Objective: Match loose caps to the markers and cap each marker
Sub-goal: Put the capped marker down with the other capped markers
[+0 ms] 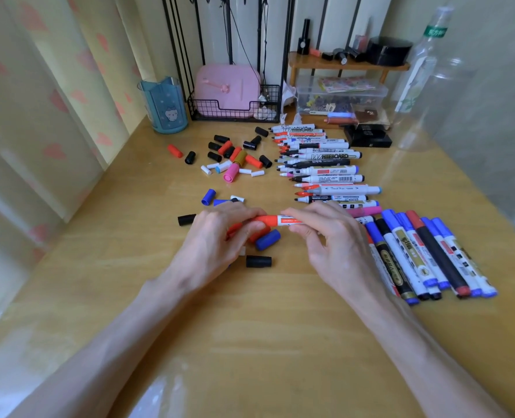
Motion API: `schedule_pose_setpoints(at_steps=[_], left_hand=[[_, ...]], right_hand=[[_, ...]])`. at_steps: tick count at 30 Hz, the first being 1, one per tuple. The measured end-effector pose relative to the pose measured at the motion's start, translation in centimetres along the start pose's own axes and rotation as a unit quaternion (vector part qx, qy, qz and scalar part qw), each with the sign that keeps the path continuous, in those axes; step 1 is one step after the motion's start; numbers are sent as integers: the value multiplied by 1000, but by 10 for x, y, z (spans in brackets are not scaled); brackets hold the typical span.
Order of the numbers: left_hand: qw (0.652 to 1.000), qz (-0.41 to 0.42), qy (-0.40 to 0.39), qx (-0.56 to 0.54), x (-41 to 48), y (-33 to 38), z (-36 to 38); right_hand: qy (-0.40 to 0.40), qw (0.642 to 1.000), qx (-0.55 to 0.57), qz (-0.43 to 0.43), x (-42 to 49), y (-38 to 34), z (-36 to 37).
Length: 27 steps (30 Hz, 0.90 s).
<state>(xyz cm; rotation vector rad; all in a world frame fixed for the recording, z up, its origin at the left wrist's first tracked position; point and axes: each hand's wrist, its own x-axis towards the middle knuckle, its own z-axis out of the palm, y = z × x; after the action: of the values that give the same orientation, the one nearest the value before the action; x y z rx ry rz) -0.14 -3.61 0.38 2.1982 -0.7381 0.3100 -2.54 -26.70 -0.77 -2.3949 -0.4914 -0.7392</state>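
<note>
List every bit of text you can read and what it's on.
"WHITEBOARD": on the white marker in the uncapped row.
Red label on the held marker: too blurred to read.
Green bottle label: too blurred to read.
Print on the capped markers: too small to read.

Your counter is yellow wood with a glossy top that catches soft daylight at 6 o'clock. From 9 to 11 o'clock hangs a cream curtain printed with pink hearts. At 12 o'clock stand black rack bars. At 1 o'clock sits a small wooden shelf. At 3 o'clock is a plain pale wall.
</note>
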Motion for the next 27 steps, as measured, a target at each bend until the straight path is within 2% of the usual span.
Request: schedule_pose_setpoints(at_steps=[3, 7, 15, 21, 27], left_hand=[[1000, -14, 9, 2, 2, -2, 0], [996, -60, 50, 50, 3, -16, -4], [992, -65, 6, 107, 8, -32, 7], [992, -56, 14, 111, 12, -36, 6], [990, -55, 80, 106, 45, -42, 8]], right_hand=[[-6, 1000, -5, -1, 4, 3, -1], [39, 998, -28, 35, 5, 14, -6], [33, 998, -34, 38, 4, 12, -3], [31, 998, -34, 49, 4, 13, -3], [32, 996, -46, 72, 4, 15, 0]])
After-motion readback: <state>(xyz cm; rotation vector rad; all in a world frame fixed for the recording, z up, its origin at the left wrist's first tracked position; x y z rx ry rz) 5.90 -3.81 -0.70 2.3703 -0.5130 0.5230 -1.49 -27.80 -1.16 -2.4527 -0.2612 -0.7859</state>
